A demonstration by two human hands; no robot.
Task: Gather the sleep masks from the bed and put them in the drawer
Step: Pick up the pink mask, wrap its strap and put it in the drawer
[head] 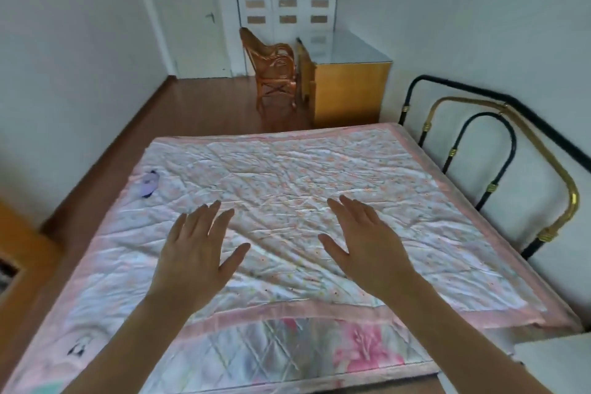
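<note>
A purple sleep mask (149, 185) lies near the left edge of the bed (287, 176), which is covered by a pink-bordered quilt. A second, pale mask with a black-and-white figure (78, 348) lies at the near left corner of the bed. My left hand (196, 249) and my right hand (363, 240) hover palm down over the middle of the quilt, fingers spread, holding nothing. Both masks lie well to the left of my left hand. An open wooden drawer (12, 275) shows at the far left edge of the view.
A metal headboard (511, 150) of black and brass tubes runs along the bed's right side. Beyond the bed stand a rattan chair (271, 70) and a wooden desk (348, 86). Wooden floor runs along the bed's left side. A white surface (550, 361) sits at the lower right.
</note>
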